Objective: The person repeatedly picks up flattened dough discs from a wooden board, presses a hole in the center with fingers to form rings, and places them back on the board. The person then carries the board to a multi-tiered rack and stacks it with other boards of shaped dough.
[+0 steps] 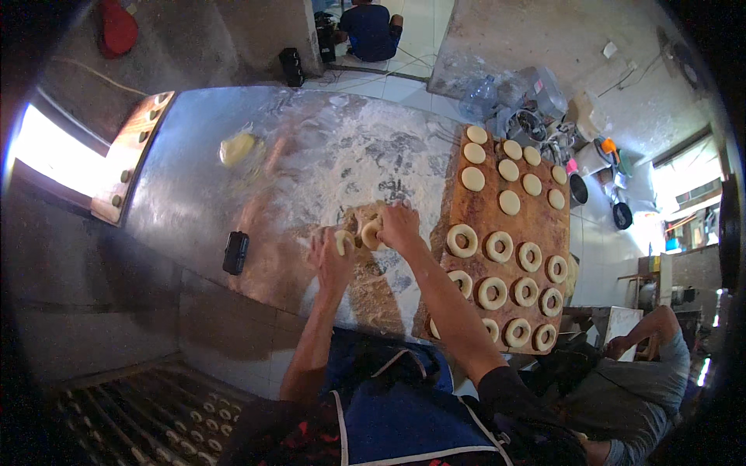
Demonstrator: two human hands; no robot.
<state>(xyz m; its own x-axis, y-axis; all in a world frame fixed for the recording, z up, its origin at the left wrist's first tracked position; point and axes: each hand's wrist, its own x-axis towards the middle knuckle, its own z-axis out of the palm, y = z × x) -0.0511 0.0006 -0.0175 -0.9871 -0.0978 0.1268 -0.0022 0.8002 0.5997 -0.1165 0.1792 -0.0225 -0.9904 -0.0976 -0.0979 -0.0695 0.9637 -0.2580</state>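
Note:
Over a floured metal table (194, 182), both hands are closed on pale dough. My left hand (331, 262) grips a curved piece of dough (343, 242). Just beside it, my right hand (399, 228) has its fingers round another rounded part of dough (371, 233). Whether these are two pieces or one joined ring, I cannot tell. To the right of my right hand lies a wooden board (483, 215). Flat dough discs (472, 179) lie on its far half, and dough rings (492, 293) on its near half. My right forearm hides part of the board's near left corner.
A yellowish dough lump (237, 149) and a small black case (235, 252) lie on the table's left part. Dough rings sit on a dark rack (203, 426) at lower left. One person (368, 33) sits beyond the table; another (633, 380) is at lower right.

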